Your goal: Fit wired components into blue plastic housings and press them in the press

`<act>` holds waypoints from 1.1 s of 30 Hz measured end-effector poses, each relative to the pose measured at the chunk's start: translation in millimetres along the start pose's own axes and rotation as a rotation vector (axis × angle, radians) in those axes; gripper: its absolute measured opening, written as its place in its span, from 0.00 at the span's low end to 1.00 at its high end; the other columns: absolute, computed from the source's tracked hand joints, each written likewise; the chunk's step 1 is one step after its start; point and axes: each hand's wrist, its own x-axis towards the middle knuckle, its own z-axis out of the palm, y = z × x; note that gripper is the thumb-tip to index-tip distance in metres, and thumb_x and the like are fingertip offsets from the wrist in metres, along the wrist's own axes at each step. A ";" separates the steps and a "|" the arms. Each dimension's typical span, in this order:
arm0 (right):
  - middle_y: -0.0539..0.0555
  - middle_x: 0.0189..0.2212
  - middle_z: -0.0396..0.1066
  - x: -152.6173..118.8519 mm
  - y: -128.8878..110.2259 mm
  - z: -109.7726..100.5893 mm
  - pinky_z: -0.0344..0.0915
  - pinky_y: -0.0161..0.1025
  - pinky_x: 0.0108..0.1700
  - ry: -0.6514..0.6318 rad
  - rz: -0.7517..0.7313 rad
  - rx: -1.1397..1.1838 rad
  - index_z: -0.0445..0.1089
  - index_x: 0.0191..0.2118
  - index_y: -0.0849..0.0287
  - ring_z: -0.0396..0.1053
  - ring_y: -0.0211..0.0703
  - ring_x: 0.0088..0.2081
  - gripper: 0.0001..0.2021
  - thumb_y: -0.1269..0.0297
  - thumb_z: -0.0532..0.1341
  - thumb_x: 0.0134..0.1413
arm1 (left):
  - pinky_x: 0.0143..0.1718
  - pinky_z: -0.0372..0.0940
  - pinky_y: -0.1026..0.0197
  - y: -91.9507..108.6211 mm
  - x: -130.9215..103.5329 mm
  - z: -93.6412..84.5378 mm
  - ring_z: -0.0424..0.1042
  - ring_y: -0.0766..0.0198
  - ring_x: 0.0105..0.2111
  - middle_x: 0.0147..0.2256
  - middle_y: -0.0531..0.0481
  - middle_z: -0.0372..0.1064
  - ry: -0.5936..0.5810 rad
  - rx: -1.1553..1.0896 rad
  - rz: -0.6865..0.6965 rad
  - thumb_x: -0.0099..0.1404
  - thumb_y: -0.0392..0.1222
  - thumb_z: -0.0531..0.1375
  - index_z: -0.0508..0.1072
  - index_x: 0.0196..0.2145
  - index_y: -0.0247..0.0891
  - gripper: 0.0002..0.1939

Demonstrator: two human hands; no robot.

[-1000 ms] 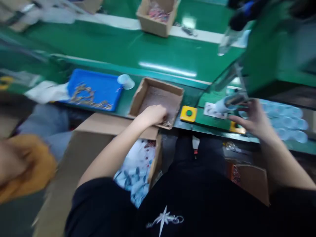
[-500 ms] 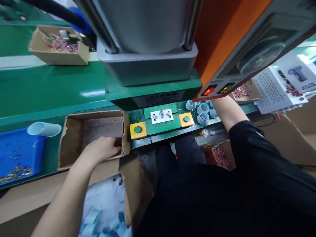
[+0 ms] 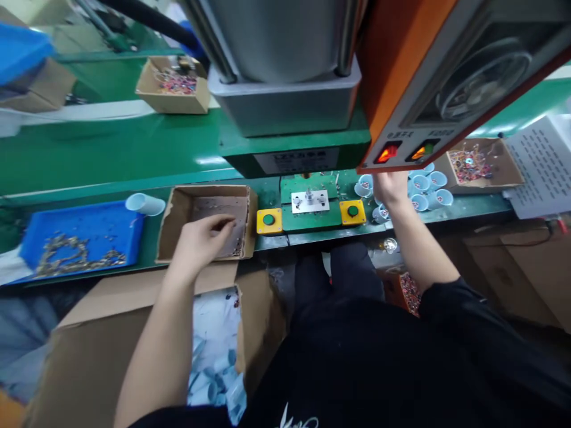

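Observation:
My left hand (image 3: pixel 203 239) hovers over the open cardboard box (image 3: pixel 178 244), which has small dark bits on its floor. Its thumb and forefinger are bent together; anything between them is too small to make out. My right hand (image 3: pixel 393 187) is among the light-blue cups (image 3: pixel 439 198) right of the press. The orange control box (image 3: pixel 379 113) covers part of its fingers, so its grip is hidden. Between the two hands, a white metal fixture plate (image 3: pixel 310 202) with an upright pin sits under the press head (image 3: pixel 289 107).
Yellow button boxes (image 3: pixel 269 221) flank the fixture. A blue tray (image 3: pixel 89 217) of small metal parts and a lying blue cup (image 3: pixel 145 204) are at left. A box of wired parts (image 3: pixel 486 178) stands at right. Below is a carton with blue cups (image 3: pixel 218 380).
The view has swung left, showing more of the blue tray. My left hand has risen from the box's near right corner. My right hand has come back toward me, into view beside the cups.

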 end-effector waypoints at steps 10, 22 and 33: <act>0.62 0.56 0.75 -47.2 -71.8 87.4 0.75 0.54 0.60 -0.017 -0.113 0.127 0.64 0.64 0.56 0.76 0.56 0.57 0.30 0.46 0.67 0.64 | 0.49 0.74 0.57 22.6 -10.5 38.9 0.83 0.52 0.40 0.39 0.45 0.85 0.080 -0.056 -0.074 0.68 0.51 0.57 0.84 0.47 0.41 0.21; 0.62 0.47 0.77 -37.7 -73.8 84.4 0.77 0.51 0.50 -0.057 -0.050 -0.053 0.64 0.64 0.57 0.78 0.58 0.49 0.32 0.43 0.67 0.64 | 0.54 0.73 0.55 20.7 -7.1 53.1 0.83 0.51 0.47 0.47 0.42 0.84 0.168 -0.089 -0.014 0.70 0.50 0.56 0.83 0.48 0.39 0.20; 0.57 0.46 0.78 -44.0 -88.4 78.7 0.72 0.48 0.51 -0.200 0.094 -0.166 0.69 0.58 0.58 0.78 0.56 0.49 0.34 0.35 0.69 0.58 | 0.31 0.70 0.59 16.0 -22.2 87.8 0.83 0.56 0.35 0.41 0.48 0.85 0.501 0.268 0.515 0.77 0.47 0.52 0.85 0.43 0.45 0.20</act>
